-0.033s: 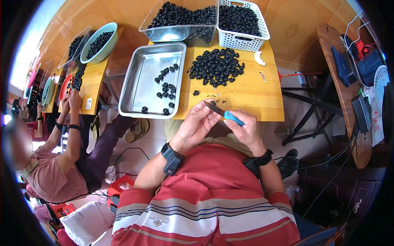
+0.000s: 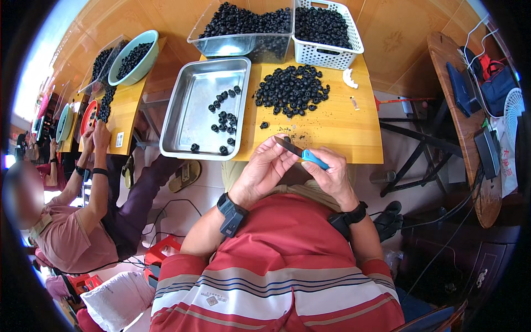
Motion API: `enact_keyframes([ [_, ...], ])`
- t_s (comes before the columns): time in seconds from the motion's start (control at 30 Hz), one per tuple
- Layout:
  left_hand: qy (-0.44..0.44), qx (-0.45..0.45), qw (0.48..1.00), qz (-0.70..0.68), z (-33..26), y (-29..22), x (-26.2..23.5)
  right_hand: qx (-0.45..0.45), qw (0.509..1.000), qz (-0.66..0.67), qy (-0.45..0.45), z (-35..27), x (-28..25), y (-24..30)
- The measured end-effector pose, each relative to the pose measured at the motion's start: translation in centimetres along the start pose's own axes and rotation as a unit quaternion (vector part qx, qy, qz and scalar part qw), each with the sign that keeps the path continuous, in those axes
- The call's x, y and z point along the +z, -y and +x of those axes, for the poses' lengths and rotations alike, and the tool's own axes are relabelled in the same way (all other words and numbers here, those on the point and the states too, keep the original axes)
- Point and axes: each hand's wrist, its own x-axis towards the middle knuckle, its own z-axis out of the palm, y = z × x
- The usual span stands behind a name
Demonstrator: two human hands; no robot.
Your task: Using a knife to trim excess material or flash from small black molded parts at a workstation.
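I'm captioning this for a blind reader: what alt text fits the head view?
The right hand holds a blue-handled knife against a small black ring pinched in the left hand, over a yellow table with a ring pile and metal tray.

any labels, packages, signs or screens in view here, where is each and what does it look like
Small label: stuck on the neighbouring yellow table at the left, near a co-worker's hand; white rectangle with dark print.
Shirt patch: on the person's red striped shirt at the bottom; small pale diamond shape.
Dark flat devices: on the round wooden table at the right; whether they have screens cannot be told.
No signs or lit screens show.
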Motion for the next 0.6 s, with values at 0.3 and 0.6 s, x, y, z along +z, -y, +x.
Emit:
enact_keyframes([
  [0.3, -0.002, 0.021, 0.999, 0.027, -0.1, -0.3, 0.2, 0.004, 1.0, 0.002, -0.002, 0.2, 0.1, 0.8],
  [0.6, 0.0, 0.049, 0.995, 0.082, -2.2, -2.0, 3.3, 0.107, 0.987, 0.033, -0.119, 0.1, -0.9, -2.0],
])
